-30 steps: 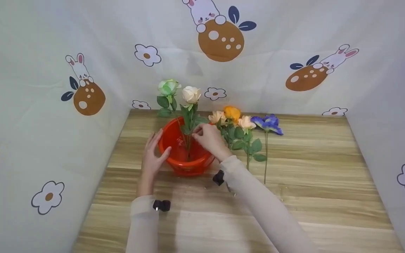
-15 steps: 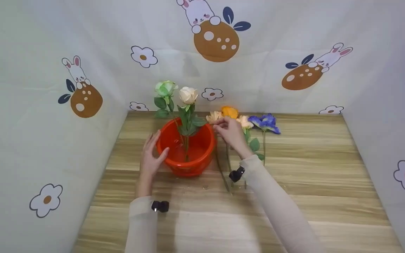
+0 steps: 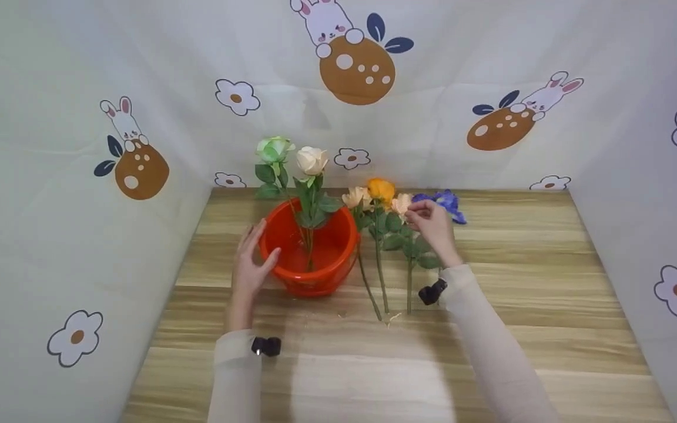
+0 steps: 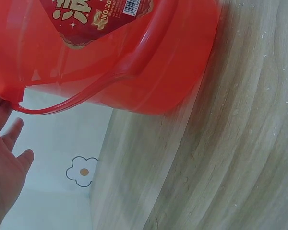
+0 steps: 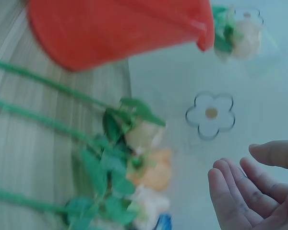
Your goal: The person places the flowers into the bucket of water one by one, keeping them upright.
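A red plastic bucket [image 3: 313,281] stands on the wooden table, holding an upright green rose [image 3: 274,150] and a cream rose [image 3: 312,160]. My left hand [image 3: 249,267] rests against the bucket's left rim, fingers fairly straight and thumb spread; the left wrist view shows its fingertips by the handle [image 4: 72,103]. Over the loose flowers to the right hovers my right hand [image 3: 434,228], with a gap between thumb and fingers and nothing held. It is nearest a peach flower [image 3: 402,205] and a purple-blue flower [image 3: 451,204], whose stem it mostly hides.
An orange flower [image 3: 381,189] and another peach flower [image 3: 356,198] lie beside the bucket, stems toward me. A patterned cloth [image 3: 432,129] encloses the wooden table [image 3: 526,294] at the back and sides. Small bits are scattered on the tabletop.
My right hand has left the cream rose in the bucket and moved right across the loose flowers. The left hand stays at the rim; the head view shifts slightly.
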